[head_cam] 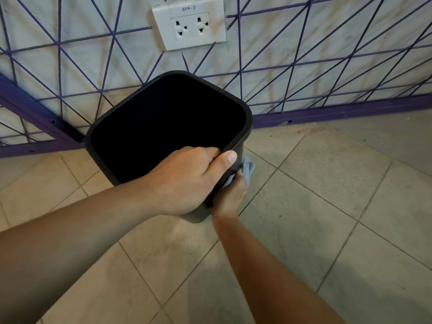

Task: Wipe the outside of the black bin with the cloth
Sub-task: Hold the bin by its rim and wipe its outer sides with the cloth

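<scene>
The black bin (248, 122) stands on the tiled floor in a corner, its square mouth open and dark inside. My left hand (187, 181) grips the near rim, fingers inside and thumb lying along the outer edge. Lower on the bin's near right side, my right hand (230, 197) presses a small grey-blue cloth (248, 170) against the outer wall. Most of the cloth is hidden under that hand and behind the bin's edge.
Behind the bin is a white wall with purple line pattern and a purple skirting (327, 111). A double wall socket (189, 25) is above the bin. Beige floor tiles (327, 206) spread to the right and front.
</scene>
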Motion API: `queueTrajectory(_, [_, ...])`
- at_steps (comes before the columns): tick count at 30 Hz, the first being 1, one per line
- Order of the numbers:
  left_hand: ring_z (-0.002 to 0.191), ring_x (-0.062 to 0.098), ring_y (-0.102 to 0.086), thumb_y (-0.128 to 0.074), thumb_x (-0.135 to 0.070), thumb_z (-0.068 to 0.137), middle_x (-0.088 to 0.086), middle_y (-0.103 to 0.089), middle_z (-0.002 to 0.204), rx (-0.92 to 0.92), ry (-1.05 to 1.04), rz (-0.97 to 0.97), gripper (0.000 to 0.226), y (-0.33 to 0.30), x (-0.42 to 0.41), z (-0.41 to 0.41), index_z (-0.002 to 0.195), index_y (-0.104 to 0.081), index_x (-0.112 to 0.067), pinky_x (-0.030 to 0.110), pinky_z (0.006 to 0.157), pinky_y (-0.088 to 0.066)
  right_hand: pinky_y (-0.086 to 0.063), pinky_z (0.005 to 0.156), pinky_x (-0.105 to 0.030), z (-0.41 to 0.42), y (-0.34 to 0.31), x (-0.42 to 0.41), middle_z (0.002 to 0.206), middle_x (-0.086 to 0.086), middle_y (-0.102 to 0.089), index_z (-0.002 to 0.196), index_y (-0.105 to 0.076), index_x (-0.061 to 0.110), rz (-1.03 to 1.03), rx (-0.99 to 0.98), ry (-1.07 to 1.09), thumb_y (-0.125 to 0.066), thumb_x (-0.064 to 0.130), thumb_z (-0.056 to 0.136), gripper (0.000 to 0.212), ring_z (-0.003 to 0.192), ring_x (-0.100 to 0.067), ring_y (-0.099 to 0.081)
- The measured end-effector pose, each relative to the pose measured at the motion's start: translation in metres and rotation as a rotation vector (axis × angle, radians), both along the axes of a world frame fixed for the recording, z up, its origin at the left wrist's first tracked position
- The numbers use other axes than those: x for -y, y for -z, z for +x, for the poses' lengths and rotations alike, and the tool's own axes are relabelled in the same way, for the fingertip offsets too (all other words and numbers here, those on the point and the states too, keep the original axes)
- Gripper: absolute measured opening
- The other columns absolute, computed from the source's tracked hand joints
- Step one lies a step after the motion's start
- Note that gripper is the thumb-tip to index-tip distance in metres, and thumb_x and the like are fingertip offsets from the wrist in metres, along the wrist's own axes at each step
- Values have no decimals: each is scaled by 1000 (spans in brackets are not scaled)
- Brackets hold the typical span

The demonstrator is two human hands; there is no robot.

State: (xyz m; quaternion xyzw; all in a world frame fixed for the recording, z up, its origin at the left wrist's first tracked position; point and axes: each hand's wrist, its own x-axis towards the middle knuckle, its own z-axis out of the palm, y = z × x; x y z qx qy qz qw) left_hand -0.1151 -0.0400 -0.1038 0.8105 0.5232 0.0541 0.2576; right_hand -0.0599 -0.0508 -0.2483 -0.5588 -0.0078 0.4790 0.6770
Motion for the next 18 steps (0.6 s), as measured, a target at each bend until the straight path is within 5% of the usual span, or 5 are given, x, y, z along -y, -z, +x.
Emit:
queueTrajectory(2, [75,9,-68,-26,-57,99,0,-70,77,1,-5,-16,55,0,1,1,88,-67,-21,41,78,-55,-55,106,-53,5,2,-8,120,-12,-67,133,-64,-7,-26,50,9,-44,42,92,66,116,-28,-65])
queueTrajectory(8, [76,13,-69,-26,-55,102,3,-70,79,5,-2,-23,56,-2,2,0,88,-67,-19,44,79,-54,-57,115,-45,2,9,-2,154,-22,-66,158,-62,14,4,-77,-52,-52,57,99,74,143,-32,-65])
queueTrajectory(10, [79,15,-68,-24,-57,101,3,-70,81,-14,-4,-14,58,-1,1,-1,90,-67,-19,44,81,-54,-55,121,-55,6,20,-7,138,-20,-75,134,-73,15,-43,-83,-46,-50,63,88,70,133,-34,-70])
queueTrajectory(14, [84,15,-70,-22,-61,100,1,-73,87,15,-7,-63,62,1,-1,-3,95,-68,-20,46,81,-55,-59,86,-35,20,-33,5,90,0,-83,106,-75,10,-1,-161,-85,-44,35,113,41,98,-22,-73])
queueTrajectory(18, [87,5,-70,-31,-50,105,-6,-75,89,90,-19,-110,46,2,-2,-2,98,-71,-27,40,87,-55,-58,119,-52,7,-73,5,145,-26,-74,135,-69,9,26,-86,-78,-50,54,95,63,138,-42,-70])
